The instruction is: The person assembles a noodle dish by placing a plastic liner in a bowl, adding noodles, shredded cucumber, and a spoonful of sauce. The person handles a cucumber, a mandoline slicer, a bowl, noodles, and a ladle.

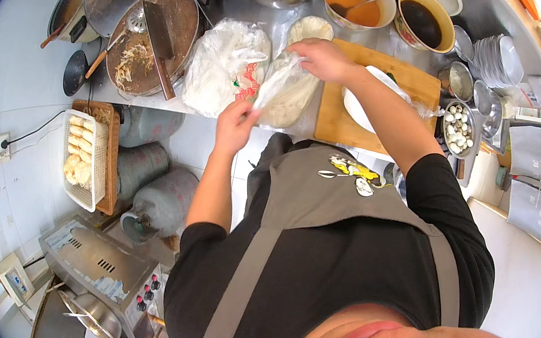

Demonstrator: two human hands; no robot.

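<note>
At the counter's front edge lies a clear plastic bag (288, 101) with pale, flat, dough-like pieces inside. My left hand (235, 127) pinches the bag's near left edge. My right hand (323, 60) grips its far right side, so the film stretches between both hands. Beyond my right fingers a pale rounded piece (310, 28) shows, partly hidden. Left of the bag sits a bulky white plastic bag (227, 57) with red print; its contents cannot be made out. To the right, a wooden cutting board (338, 107) bears a white plate (357, 110), partly covered by my right forearm.
A cleaver (159, 36) rests across a round chopping block (183, 15) at far left. Bowls of orange sauce (358, 3) and dark liquid (421, 23) stand at far right, near stacked plates (499, 61) and a tray of small eggs (459, 130). Gas cylinders (161, 201) stand below left.
</note>
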